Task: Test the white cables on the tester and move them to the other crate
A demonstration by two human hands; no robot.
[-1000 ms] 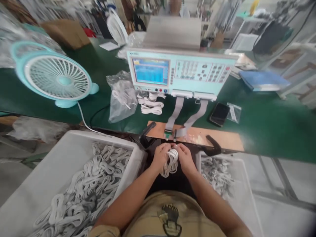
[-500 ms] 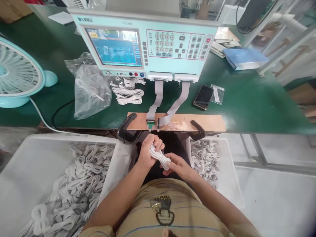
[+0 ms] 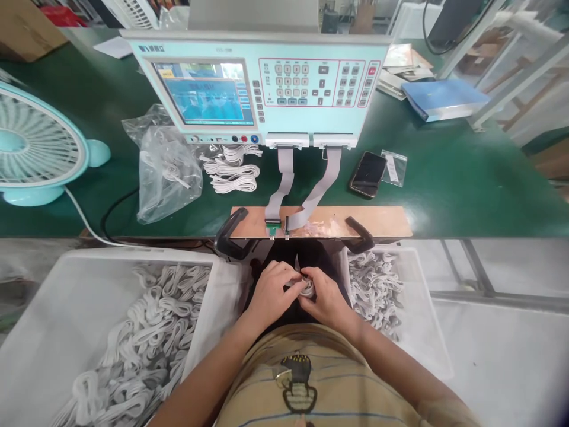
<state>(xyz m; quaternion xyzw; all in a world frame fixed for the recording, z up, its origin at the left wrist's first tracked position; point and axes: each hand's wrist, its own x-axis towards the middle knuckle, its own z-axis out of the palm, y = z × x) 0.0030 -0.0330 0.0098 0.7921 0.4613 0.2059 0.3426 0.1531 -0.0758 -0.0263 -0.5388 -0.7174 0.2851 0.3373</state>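
Observation:
A bundled white cable point(image 3: 306, 287) is held between my two hands over my lap, mostly covered by fingers. My left hand point(image 3: 274, 292) closes on it from the left, thumb pointing toward the coil. From the right, my right hand point(image 3: 325, 295) grips the same bundle with thumb and fingers. Just beyond the hands, a wooden board point(image 3: 373, 221) lies along the bench edge. On it are a small green circuit board with a plug point(image 3: 272, 230) and a second plug point(image 3: 287, 231), each at the end of a grey ribbon cable point(image 3: 326, 178).
A tester with a screen point(image 3: 204, 92) stands on the green bench point(image 3: 480, 184). Black clamps point(image 3: 231, 234) grip the board. White bins of bundled cables stand at left point(image 3: 89, 256) and right point(image 3: 427, 308). A fan point(image 3: 40, 142), plastic bag point(image 3: 169, 172) and phone point(image 3: 368, 174) lie around.
Both hands have come closer together and turned around the cable bundle, which is now seen end-on and more covered. The left hand has moved down, away from the board. The camera view has shifted slightly.

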